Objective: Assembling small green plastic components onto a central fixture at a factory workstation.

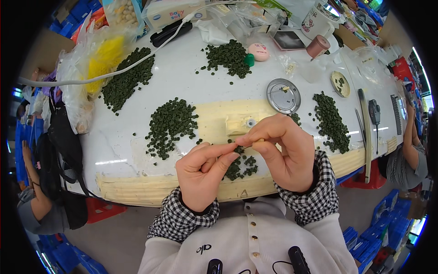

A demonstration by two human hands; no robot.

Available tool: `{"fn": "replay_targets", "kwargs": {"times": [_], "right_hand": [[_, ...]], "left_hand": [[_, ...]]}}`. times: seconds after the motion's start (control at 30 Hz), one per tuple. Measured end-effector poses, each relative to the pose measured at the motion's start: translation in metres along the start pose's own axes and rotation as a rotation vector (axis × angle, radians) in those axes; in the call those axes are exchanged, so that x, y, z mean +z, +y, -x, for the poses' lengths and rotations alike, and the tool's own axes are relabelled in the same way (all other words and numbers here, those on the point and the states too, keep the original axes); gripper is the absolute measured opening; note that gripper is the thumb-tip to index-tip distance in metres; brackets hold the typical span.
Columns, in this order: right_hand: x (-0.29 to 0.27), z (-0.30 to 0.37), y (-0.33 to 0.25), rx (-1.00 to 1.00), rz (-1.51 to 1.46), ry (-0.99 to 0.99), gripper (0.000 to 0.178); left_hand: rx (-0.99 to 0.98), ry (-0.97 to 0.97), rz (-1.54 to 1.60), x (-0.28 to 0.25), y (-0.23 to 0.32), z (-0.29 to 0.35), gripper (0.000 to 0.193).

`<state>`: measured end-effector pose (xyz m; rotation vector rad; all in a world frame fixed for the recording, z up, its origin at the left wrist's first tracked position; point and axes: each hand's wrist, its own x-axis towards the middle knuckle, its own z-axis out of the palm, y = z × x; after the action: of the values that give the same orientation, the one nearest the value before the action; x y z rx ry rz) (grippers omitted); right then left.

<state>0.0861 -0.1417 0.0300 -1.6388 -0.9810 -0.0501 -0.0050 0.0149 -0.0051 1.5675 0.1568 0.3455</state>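
Observation:
My left hand (pixel 199 174) is closed in a pinch, thumb and index fingertip on a small dark green piece (pixel 239 149). Close beside it, my right hand (pixel 292 153) pinches a thin pin-like tool with a yellowish end (pixel 260 141); its thin part points at the left fingertips. Too little of the tool shows to name its kind. Below the fingers lies a small heap of dark green pieces (pixel 235 171) on the table's near side. A cream block (pixel 236 126) with a whitish round part on it stands just beyond my hands.
More dark green heaps lie at left (pixel 171 128), far left (pixel 130 75), far middle (pixel 228 59) and right (pixel 331 123). A round metal dish (pixel 284 107), a screwdriver (pixel 374 114) and a metal ruler (pixel 366 150) are to the right. A white cable (pixel 105 77) crosses the far left.

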Motion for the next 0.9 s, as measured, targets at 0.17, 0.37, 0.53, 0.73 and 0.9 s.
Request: {"fn": "replay_targets", "kwargs": {"times": [0.17,0.37,0.53,0.73,0.9], "right_hand": [[-0.001,-0.001,-0.001,-0.004,0.035,-0.017,0.011],[-0.002,-0.002,-0.002,-0.028,0.082,-0.013,0.011],[0.000,0.001,0.007,0.037,0.151,0.236,0.012],[0.000,-0.005,0.020,-0.045,0.548,0.158,0.015],[-0.002,-0.005,0.020,-0.056,0.616,0.071,0.021]], "left_hand": [[-0.007,0.006,0.006,0.000,0.000,0.001,0.021],[-0.011,0.006,-0.010,0.000,-0.001,0.001,0.022],[-0.011,0.011,-0.013,0.000,-0.001,0.002,0.022],[-0.013,0.031,-0.029,0.000,0.001,0.002,0.021],[-0.010,0.046,-0.013,0.001,0.001,0.002,0.020]]}}
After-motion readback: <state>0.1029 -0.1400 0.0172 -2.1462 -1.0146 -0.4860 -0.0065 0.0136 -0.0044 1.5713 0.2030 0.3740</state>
